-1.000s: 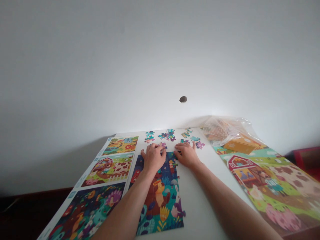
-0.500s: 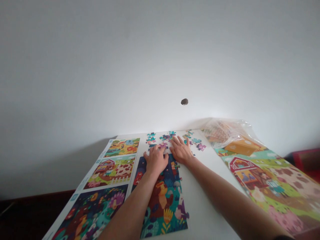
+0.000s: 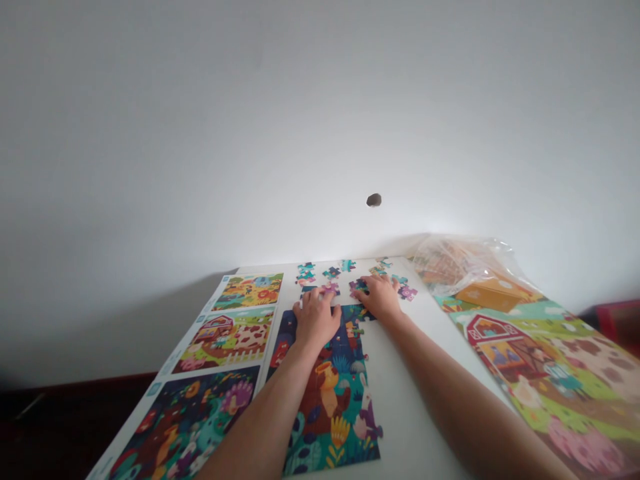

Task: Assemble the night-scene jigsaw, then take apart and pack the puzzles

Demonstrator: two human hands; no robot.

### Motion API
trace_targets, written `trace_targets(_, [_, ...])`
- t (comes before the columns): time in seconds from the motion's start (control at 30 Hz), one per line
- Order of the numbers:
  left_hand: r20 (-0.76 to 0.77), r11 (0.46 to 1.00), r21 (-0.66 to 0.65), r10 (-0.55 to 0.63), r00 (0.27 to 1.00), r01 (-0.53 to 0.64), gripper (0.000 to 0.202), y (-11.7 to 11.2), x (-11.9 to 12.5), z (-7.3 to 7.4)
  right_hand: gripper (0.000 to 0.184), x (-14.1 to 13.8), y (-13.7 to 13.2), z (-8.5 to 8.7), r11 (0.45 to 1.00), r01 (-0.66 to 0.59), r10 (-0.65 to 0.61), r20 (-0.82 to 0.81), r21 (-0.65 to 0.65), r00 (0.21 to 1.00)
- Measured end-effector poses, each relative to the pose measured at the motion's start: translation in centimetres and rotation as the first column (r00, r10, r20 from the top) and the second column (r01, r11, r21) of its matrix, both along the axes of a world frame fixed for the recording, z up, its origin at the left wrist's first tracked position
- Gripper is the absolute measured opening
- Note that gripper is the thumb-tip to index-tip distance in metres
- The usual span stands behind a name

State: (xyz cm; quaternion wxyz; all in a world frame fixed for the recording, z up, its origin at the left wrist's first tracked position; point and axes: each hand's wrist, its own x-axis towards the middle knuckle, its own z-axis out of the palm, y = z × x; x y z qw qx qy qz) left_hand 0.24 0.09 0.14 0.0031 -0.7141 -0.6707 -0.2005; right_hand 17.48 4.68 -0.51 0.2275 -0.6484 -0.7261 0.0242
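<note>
A partly joined jigsaw puzzle point(image 3: 325, 400) with a dark forest picture lies on the white table point(image 3: 400, 400). My left hand point(image 3: 317, 319) rests on its far edge, fingers spread and curved. Just beyond those fingertips are pink and dark puzzle pieces point(image 3: 330, 289). My right hand point(image 3: 383, 298) lies low over loose pieces to the right, fingers apart. Near its thumb is a dark purple puzzle piece point(image 3: 357, 287); whether the thumb touches it, I cannot tell. A pink puzzle piece point(image 3: 408, 293) lies right of this hand.
Loose teal pieces point(image 3: 306, 272) are scattered near the wall. On the left lies a picture sheet point(image 3: 245, 337) with three scenes. A farm picture point(image 3: 560, 380), a yellow box point(image 3: 493, 291) and a clear plastic bag point(image 3: 460, 260) occupy the right side. The wall point(image 3: 300, 133) has a hole.
My right hand has shifted right, uncovering the dark purple piece and a dark blue piece at the puzzle's far right corner. My left hand stays on the puzzle's far edge. The view has shifted slightly.
</note>
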Motion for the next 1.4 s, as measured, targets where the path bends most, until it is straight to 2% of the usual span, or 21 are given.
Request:
trace_targets(0.17, [0.007, 1.0, 0.03, -0.005, 1.0, 0.005, 0.033, 0.1, -0.1, -0.2, 0.047, -0.1, 0.4, -0.4, 0.998, -0.019, 0.025, -0.11, 0.059, 0.994])
trace_targets(0.3, [0.052, 0.997, 0.07, -0.014, 0.999, 0.011, 0.03, 0.3, -0.2, -0.5, 0.022, -0.1, 0.5, -0.4, 0.988, -0.043, 0.078, -0.234, 0.15, 0.969])
trace_targets(0.37, [0.091, 0.994, 0.109, -0.026, 0.996, 0.016, 0.032, 0.3, -0.2, -0.5, 0.018, -0.2, 0.5, -0.3, 0.983, -0.042, 0.099, -0.329, 0.176, 0.939])
trace_targets(0.43, [0.139, 0.986, 0.164, -0.052, 0.989, 0.029, 0.039, 0.4, -0.1, -0.5, 0.029, -0.3, 0.2, 0.0, 0.985, -0.083, 0.145, -0.455, 0.153, 0.879])
trace_targets(0.53, [0.201, 0.967, 0.246, -0.123, 0.972, 0.071, 0.049, 0.6, 0.0, -0.5, 0.049, -0.8, -0.7, 0.4, 0.965, -0.243, 0.254, -0.594, 0.1, 0.763])
trace_targets(0.6, [0.235, 0.952, 0.292, -0.163, 0.958, 0.09, 0.05, 0.7, 0.0, -0.5, 0.052, -1.1, -1.2, 0.7, 0.94, -0.32, 0.323, -0.588, 0.113, 0.741])
trace_targets(0.77, [0.283, 0.93, 0.35, -0.223, 0.933, 0.117, 0.043, 0.7, -0.2, -0.6, 0.045, -1.2, -1.6, 1.2, 0.903, -0.385, 0.428, -0.451, 0.189, 0.783])
trace_targets(0.87, [0.285, 0.922, 0.362, -0.248, 0.926, 0.135, 0.042, 0.7, -0.3, -0.7, 0.042, -0.8, -1.3, 1.2, 0.895, -0.397, 0.446, -0.409, 0.203, 0.796])
trace_targets(1.07, [0.305, 0.912, 0.371, -0.298, 0.905, 0.175, 0.063, 0.9, -0.3, -0.9, 0.035, -0.3, -1.0, 1.0, 0.882, -0.424, 0.472, -0.379, 0.206, 0.796])
trace_targets(1.3, [0.302, 0.883, 0.409, -0.368, 0.879, 0.229, 0.064, 1.2, -0.5, -1.2, 0.036, 0.2, -0.7, 0.9, 0.843, -0.486, 0.538, -0.369, 0.232, 0.758])
trace_targets(1.4, [0.307, 0.868, 0.439, -0.386, 0.87, 0.23, 0.061, 1.3, -0.5, -1.3, 0.037, 0.3, -0.6, 0.6, 0.869, -0.444, 0.495, -0.414, 0.218, 0.764])
